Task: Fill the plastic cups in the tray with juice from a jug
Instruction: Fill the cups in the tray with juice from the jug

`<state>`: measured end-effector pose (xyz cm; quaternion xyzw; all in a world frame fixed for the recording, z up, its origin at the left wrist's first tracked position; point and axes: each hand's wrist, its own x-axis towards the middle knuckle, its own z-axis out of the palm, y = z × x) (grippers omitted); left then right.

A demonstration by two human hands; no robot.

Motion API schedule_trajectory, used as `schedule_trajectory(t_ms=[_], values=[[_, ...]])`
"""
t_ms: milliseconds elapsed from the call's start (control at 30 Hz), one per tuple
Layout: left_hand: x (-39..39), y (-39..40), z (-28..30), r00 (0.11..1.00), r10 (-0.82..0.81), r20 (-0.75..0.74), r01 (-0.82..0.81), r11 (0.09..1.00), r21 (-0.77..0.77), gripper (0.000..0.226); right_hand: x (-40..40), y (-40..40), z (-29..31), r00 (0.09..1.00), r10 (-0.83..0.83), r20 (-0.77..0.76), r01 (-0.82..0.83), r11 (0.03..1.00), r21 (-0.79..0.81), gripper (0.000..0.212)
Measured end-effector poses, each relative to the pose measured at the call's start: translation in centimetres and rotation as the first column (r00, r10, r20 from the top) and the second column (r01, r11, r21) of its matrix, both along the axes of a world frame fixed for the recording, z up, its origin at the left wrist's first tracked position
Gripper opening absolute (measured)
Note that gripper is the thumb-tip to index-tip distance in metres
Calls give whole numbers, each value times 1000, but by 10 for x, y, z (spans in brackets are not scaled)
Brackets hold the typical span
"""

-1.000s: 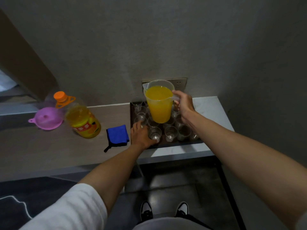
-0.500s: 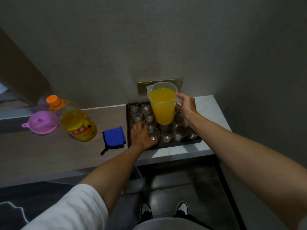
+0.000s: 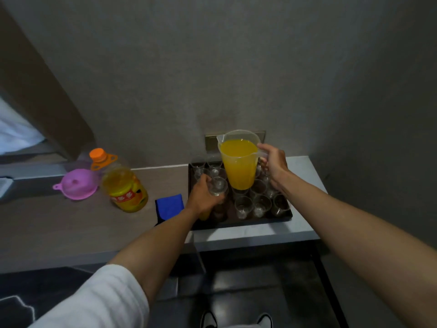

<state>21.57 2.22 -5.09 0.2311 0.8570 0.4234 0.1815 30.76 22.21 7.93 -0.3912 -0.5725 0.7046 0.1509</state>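
A clear jug (image 3: 238,162) nearly full of orange juice hangs upright above the dark tray (image 3: 241,222). My right hand (image 3: 274,165) grips its handle on the right side. Several clear plastic cups (image 3: 251,204) stand in the tray and look empty. My left hand (image 3: 203,197) holds one clear cup (image 3: 218,185), lifted a little above the tray's left part, just left of the jug's base. A trace of orange shows below that hand; what it is I cannot tell.
On the counter to the left lie a blue cloth (image 3: 169,205), a large juice bottle (image 3: 124,185) with an orange cap, and a pink funnel (image 3: 79,184). The wall stands close behind the tray. The counter's front edge (image 3: 248,242) runs just before the tray.
My left hand has taken hold of a cup from the tray's front left and raised it toward the jug. The jug has stayed upright above the tray.
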Motion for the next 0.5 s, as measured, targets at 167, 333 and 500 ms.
schedule_trajectory(t_ms=[167,333,500], values=[[-18,1,16,993,115,-38,-111,990,91,51,10,3,15,999,54,6,-54,998,11,22],[-34,5,30,986,163,-22,-158,976,152,52,16,7,25,993,115,18,-116,993,21,29],[-36,11,43,988,155,9,-153,960,234,53,17,11,32,984,161,73,-165,985,54,27]])
